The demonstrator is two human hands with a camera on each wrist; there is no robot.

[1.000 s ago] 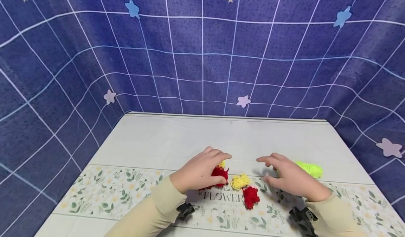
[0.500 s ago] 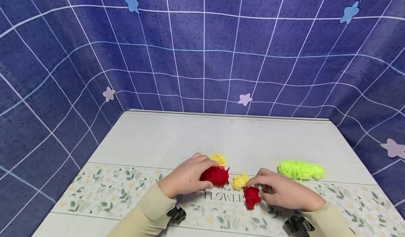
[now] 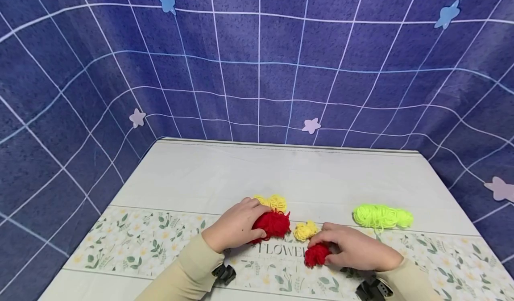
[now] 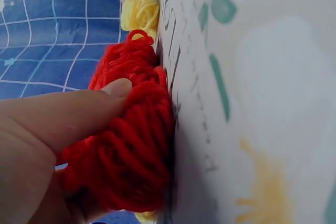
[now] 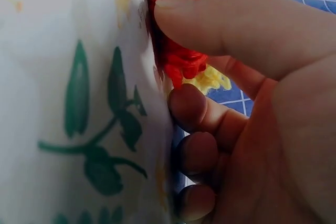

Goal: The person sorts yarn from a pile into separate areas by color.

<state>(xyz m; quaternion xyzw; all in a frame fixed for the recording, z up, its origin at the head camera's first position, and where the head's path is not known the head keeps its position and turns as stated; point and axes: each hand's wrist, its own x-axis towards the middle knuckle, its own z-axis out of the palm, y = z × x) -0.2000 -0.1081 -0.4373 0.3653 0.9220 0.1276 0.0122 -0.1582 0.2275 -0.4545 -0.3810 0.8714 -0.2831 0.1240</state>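
My left hand (image 3: 234, 225) grips a larger red yarn bundle (image 3: 276, 224) on the table, thumb on the near side. Seen from the left wrist, the thumb presses into the strands of this red yarn bundle (image 4: 139, 150); the other fingers are mostly hidden. My right hand (image 3: 357, 247) pinches a smaller red yarn bundle (image 3: 316, 255), with the thumb laid across the red strands (image 5: 184, 59) in the right wrist view. Between the hands lies a small yellow yarn bundle (image 3: 306, 231). Another yellow yarn bundle (image 3: 276, 202) sits just behind the larger red one, partly covered.
A bright green yarn skein (image 3: 381, 216) lies behind my right hand. The white table cover (image 3: 225, 171) carries a flower-patterned band with printed lettering (image 3: 281, 249). A blue curtain (image 3: 257, 77) with a grid and stars stands behind and at both sides.
Both hands have come down from above the yarn. The left now holds the larger red bundle; the right has moved left from near the green skein and taken the smaller red bundle.
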